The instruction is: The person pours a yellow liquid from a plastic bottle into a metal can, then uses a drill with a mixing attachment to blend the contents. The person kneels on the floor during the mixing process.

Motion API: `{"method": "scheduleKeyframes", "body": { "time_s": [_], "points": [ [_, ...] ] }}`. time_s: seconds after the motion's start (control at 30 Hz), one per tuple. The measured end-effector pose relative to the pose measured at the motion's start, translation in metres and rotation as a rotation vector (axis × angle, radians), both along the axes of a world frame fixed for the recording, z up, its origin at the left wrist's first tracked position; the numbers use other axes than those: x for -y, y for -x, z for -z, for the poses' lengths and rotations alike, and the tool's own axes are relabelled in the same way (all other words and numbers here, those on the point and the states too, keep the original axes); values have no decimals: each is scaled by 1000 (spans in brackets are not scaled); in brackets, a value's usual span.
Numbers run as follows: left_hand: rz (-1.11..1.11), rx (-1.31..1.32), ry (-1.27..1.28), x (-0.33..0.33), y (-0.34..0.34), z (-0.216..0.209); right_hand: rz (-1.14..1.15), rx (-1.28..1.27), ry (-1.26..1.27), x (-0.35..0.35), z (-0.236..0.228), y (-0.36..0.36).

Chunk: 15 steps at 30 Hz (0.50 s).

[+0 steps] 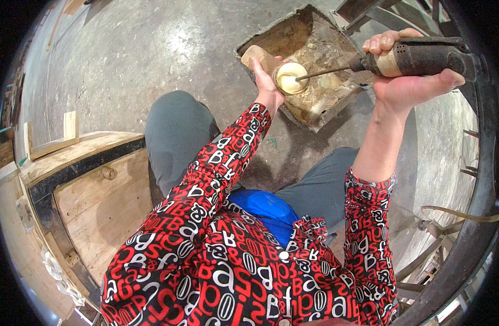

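My left hand (267, 81) holds a small glass cup (290, 77) with a pale creamy liquid in it, together with a light wooden piece (256, 56). My right hand (404, 81) grips a dark, worn hand tool (423, 57) with a thick handle. The tool's thin metal rod (325, 72) reaches left, and its tip dips into the cup. Both hands hover over a dirty square metal tray (271, 41) on the concrete floor. My sleeves are red with black and white letters, and my knees in grey trousers show below.
A wooden cabinet (97, 201) with a round knob (108, 174) stands at the left, with a small wooden block (70, 125) on top. Dark curved metal framework (477, 163) rings the right side. Bare concrete floor (140, 49) spreads across the upper left.
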<state>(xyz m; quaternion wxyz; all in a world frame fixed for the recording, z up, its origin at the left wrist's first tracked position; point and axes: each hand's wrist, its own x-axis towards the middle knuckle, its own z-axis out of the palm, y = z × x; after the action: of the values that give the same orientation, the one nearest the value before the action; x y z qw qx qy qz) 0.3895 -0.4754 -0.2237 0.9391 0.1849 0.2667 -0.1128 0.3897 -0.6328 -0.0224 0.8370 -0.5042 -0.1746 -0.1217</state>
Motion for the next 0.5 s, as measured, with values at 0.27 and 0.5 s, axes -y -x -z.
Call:
{"method": "scheduleKeyframes", "body": {
  "time_s": [0.27, 0.5],
  "points": [
    [-17, -2, -10, -1, -1, 0, -53, 33, -2, -4, -3, 2],
    [-28, -1, -3, 2, 1, 1, -49, 50, 10, -6, -3, 3]
  ]
}}
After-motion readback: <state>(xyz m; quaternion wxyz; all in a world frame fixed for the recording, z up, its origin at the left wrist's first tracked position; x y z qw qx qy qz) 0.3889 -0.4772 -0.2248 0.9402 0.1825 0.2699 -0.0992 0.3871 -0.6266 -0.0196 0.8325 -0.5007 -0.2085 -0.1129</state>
